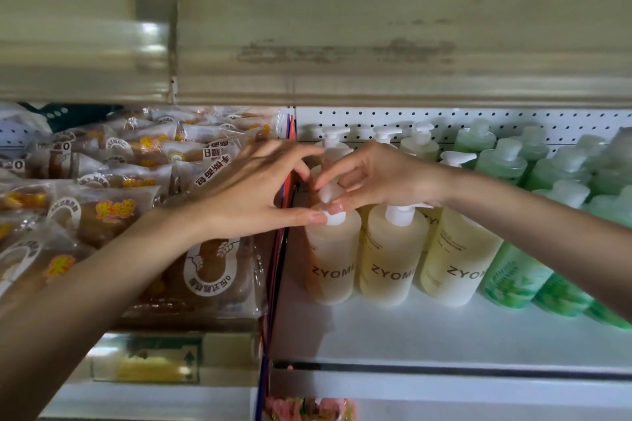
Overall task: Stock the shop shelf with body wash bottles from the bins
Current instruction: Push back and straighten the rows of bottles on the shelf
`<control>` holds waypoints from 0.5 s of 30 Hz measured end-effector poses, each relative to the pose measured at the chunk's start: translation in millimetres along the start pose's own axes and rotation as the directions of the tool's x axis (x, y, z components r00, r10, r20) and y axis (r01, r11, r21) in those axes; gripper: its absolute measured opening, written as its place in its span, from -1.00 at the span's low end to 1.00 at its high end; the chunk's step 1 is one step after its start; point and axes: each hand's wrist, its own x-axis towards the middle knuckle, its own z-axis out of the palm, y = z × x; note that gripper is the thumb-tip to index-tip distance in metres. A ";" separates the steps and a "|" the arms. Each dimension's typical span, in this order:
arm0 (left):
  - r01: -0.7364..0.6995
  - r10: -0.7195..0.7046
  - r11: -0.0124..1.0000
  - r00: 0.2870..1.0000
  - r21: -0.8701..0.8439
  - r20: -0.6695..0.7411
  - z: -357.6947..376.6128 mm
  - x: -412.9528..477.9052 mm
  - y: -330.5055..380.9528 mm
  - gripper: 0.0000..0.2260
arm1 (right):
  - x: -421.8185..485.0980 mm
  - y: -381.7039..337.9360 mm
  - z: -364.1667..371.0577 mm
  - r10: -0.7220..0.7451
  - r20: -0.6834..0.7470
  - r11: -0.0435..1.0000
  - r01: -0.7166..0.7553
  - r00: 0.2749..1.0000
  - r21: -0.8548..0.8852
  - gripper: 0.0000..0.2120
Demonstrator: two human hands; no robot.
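left forearm enters low from the near left corner, right forearm from the right edge; the hands meet over the front row. left hand: fingers fanned wide and mostly straight, thumb tip pressed against the collar under the white plastic pump head; it grips nothing that i can see. right hand: index finger and thumb narrowed to a pinch on that pump head, other fingers loosely curled. task item: pale peach translucent plastic body wash bottle marked zyomi, upright at the far left end of the front row on the white metal shelf, just beside the red and blue wire divider, and touching or nearly touching the pale yellow pump bottle on its right; cannot tell which. more pump bottles stand behind, green translucent bottles further right. wrapped brown bread packets fill the bay left of the divider. bins not in view. judgement: bottle is placed; step in hand looks like turning the nozzle to face front. risks: force goes in at the top of a tall bottle, so a sideways twist could tip it into the yellow neighbour and topple the row; a downward push could dispense wash if the pump is unlocked; the left wrist, lying over the packets, could drag one forward on withdrawal.
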 end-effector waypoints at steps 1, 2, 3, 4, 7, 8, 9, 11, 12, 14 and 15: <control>-0.002 0.002 1.000 1.000 0.000 -0.004 0.2 -0.2 -0.1 -0.24 | 1.4 0.7 0.1 -0.004 -0.002 1.000 0.004 1.000 -0.002 -0.72; -0.005 0.005 1.000 1.000 -0.001 -0.008 0.4 -0.3 -0.4 -0.24 | 2.4 1.2 0.2 -0.014 -0.001 1.000 0.014 1.000 -0.007 -0.73; -0.008 0.007 1.000 1.000 -0.001 -0.011 0.6 -0.6 -0.5 -0.24 | 3.5 2.2 0.3 -0.021 -0.002 1.000 0.021 1.000 -0.016 -0.74; -0.010 0.010 1.000 1.000 -0.001 -0.014 0.9 -0.7 -0.8 -0.24 | 4.3 3.2 0.3 -0.024 -0.004 0.999 0.023 1.000 -0.022 -0.75; -0.013 0.013 1.000 1.000 0.008 -0.019 1.5 -0.7 -1.5 -0.24 | 5.3 4.7 -0.5 -0.004 -0.012 0.999 0.003 1.000 -0.046 -0.69; -0.016 0.017 1.000 1.000 0.013 -0.022 1.8 -0.7 -1.8 -0.24 | 5.2 4.0 -1.4 -0.002 0.006 0.998 0.002 1.000 -0.070 -0.66; -0.018 0.019 1.000 1.000 0.017 -0.025 1.7 -0.9 -1.5 -0.24 | 3.7 1.5 -2.9 0.002 0.041 0.995 0.002 0.999 -0.096 -0.61; -0.010 0.011 1.000 1.000 0.015 -0.020 1.7 -0.7 -1.6 -0.24 | -3.5 -5.9 -10.3 0.016 0.122 0.991 0.001 0.992 -0.132 -0.50; -0.002 0.003 1.000 1.000 0.012 -0.018 1.6 -0.4 -1.6 -0.24 | -8.5 -9.4 -16.4 0.023 0.140 0.990 -0.003 0.990 -0.141 -0.44; 0.000 0.000 1.000 1.000 0.013 -0.016 1.6 0.3 -1.8 -0.27 | -20.1 -12.2 -31.8 0.037 0.109 0.989 -0.021 0.993 -0.148 -0.43; -0.011 0.011 1.000 1.000 0.018 -0.015 1.8 0.2 -1.5 -0.29 | -26.0 -10.5 -39.5 0.049 0.080 0.988 -0.036 0.996 -0.151 -0.47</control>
